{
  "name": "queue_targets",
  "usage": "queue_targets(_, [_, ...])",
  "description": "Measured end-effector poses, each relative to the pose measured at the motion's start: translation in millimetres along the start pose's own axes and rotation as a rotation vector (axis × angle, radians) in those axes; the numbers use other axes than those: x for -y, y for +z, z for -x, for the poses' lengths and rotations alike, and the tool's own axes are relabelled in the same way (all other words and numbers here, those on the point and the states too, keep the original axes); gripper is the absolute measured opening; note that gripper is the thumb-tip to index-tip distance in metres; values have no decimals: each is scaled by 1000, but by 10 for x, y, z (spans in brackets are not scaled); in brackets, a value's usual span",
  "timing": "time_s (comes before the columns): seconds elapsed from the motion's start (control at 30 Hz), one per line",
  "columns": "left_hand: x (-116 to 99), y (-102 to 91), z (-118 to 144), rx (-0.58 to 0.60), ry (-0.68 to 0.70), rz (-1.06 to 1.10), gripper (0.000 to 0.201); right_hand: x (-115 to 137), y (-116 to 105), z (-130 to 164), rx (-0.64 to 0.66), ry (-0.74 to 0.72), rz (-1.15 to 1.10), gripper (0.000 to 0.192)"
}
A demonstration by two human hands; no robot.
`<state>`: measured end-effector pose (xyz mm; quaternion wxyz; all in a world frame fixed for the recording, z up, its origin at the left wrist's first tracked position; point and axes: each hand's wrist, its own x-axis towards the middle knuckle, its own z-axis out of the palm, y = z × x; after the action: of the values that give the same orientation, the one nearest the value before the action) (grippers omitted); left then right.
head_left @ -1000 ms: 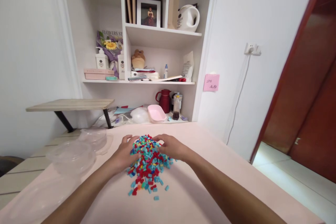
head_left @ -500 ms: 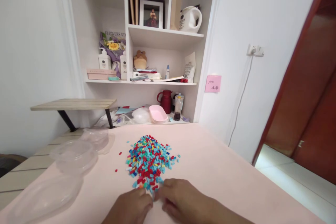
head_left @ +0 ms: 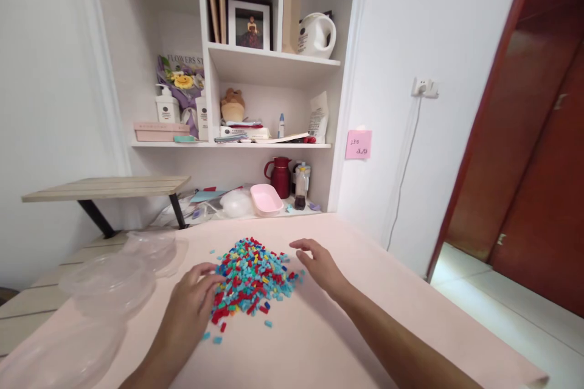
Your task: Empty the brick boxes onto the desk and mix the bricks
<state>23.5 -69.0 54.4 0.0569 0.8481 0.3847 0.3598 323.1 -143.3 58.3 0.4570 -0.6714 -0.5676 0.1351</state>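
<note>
Bare left hand (head_left: 189, 299) and bare right hand (head_left: 320, 265), either side of the bead pile (head_left: 249, 276): forearms uncovered to the frame edge, no sleeves, rings, watch or gloves; short, unpainted nails.

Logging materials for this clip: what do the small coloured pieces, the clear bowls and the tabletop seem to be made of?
Pieces: likely hard plastic, in solid red, blue, teal and yellow blocky shapes; the finish is too small to judge. Bowls: thin clear plastic, see-through with soft glare. Tabletop: smooth matte pale pink, perhaps laminate or a cover. Left hand touches the pile; right hand is beside it.
</note>
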Motion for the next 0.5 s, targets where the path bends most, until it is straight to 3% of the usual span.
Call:
queue_targets(0.1, [113,26,12,2,-273,-149,38,-181,26,-50,-63,190,19,43])
queue_targets(0.2, [161,191,20,111,-468,-142,47,-177,279,-65,-42,308,-23,57])
queue_targets(0.37, [58,527,-91,153,-502,-46,54,178,878,-93,24,315,-197,73])
queue_targets(0.5, [-114,557,-212,118,-439,81,54,470,1002,-122,89,211,-381,79])
